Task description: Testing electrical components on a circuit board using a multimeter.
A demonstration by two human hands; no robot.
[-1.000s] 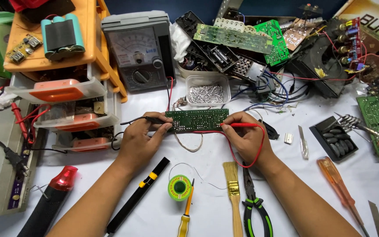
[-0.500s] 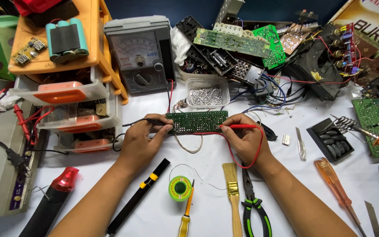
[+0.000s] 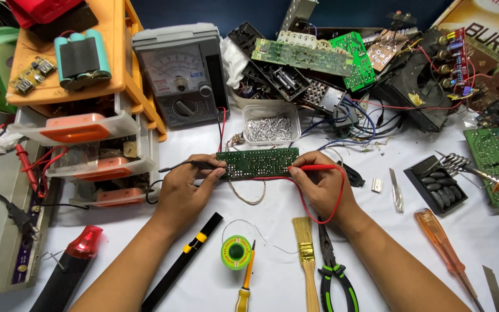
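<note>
A long green circuit board (image 3: pixel 258 163) lies flat on the white table, solder side up. My left hand (image 3: pixel 187 188) pinches a black test probe (image 3: pixel 194 166) whose tip rests at the board's left end. My right hand (image 3: pixel 319 186) holds a red test probe (image 3: pixel 313 168) with its tip at the board's right end. A red lead loops below my right hand. Both leads run back to a grey analogue multimeter (image 3: pixel 180 72) standing behind the board.
An orange drawer unit (image 3: pixel 82 124) stands at the left. A clear tub of metal parts (image 3: pixel 270 124) and a heap of circuit boards (image 3: pixel 319 58) sit behind. In front lie a solder reel (image 3: pixel 236 252), brush (image 3: pixel 305 251), pliers (image 3: pixel 333 268) and screwdrivers (image 3: pixel 443 251).
My hands and both probes stay on the board in nearly the same place; the camera has shifted slightly.
</note>
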